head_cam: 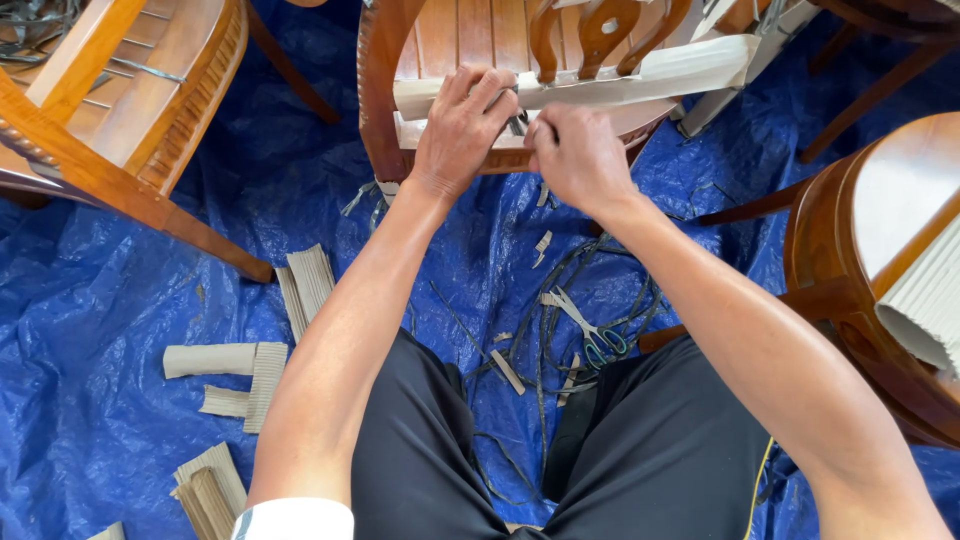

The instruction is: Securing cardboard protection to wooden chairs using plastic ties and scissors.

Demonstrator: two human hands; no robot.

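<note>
Our left hand (462, 125) and right hand (577, 155) pinch the pale cardboard wrap (640, 80) on the brown wooden chair (440, 40) tight, and we think it could slip loose if our fingers let go.

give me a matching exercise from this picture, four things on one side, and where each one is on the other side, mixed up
Things:
1. scissors
2. left hand
3. corrugated cardboard pieces
4. round wooden table

Places:
A. at the right edge of the view
B. on the pale wrapping strip along the chair seat edge
C. on the blue tarp, left of the person's legs
D. on the tarp among dark straps, between the knees

Pairs: 1-D, 2-B, 3-C, 4-A
</note>
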